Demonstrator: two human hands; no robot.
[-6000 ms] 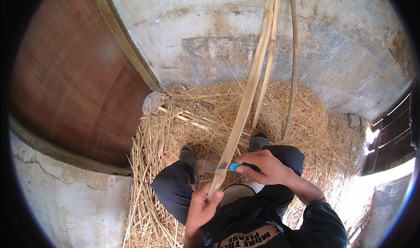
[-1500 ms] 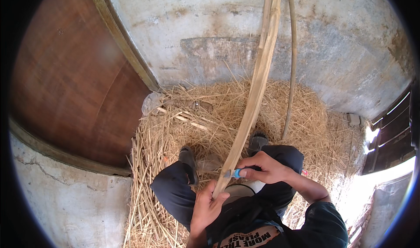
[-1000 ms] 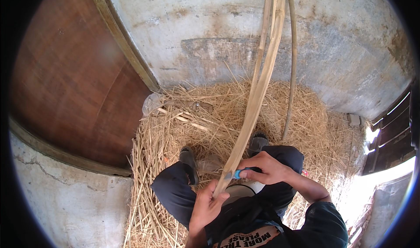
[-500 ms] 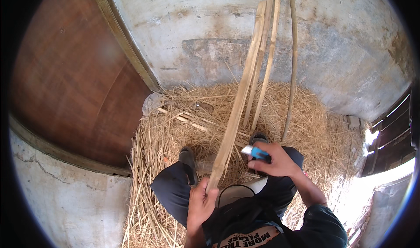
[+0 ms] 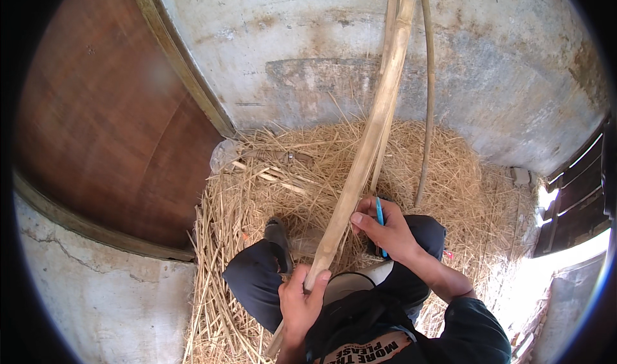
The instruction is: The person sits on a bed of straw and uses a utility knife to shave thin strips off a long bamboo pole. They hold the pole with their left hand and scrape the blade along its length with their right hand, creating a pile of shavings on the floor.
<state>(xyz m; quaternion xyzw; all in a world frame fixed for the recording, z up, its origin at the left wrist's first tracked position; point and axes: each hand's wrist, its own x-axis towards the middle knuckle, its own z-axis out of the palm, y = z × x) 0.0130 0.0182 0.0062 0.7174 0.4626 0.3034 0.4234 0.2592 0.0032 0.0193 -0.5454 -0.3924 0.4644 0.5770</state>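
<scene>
My left hand [image 5: 301,303] is closed round the lower part of a long split bamboo strip [image 5: 364,161], and a bit of its end sticks out below my wrist. The strip slants up and away to the right, its far end in front of the wall. A blue utility knife [image 5: 380,212] is in my right hand [image 5: 393,237], seen edge-on, its blade hidden. The fingertips of that hand touch or nearly touch the strip's right edge; I cannot tell which.
More bamboo strips [image 5: 389,33] and a thin brown pole [image 5: 429,94] lean on the stained wall [image 5: 308,17]. Loose shavings [image 5: 450,152] cover the floor round my feet. A brown door panel [image 5: 109,107] stands at the left, dark wooden slats [image 5: 581,184] at the right.
The strip's far end has swung right and now overlaps the leaning strips. My right hand has moved left to the strip, and the knife has turned from broadside to edge-on.
</scene>
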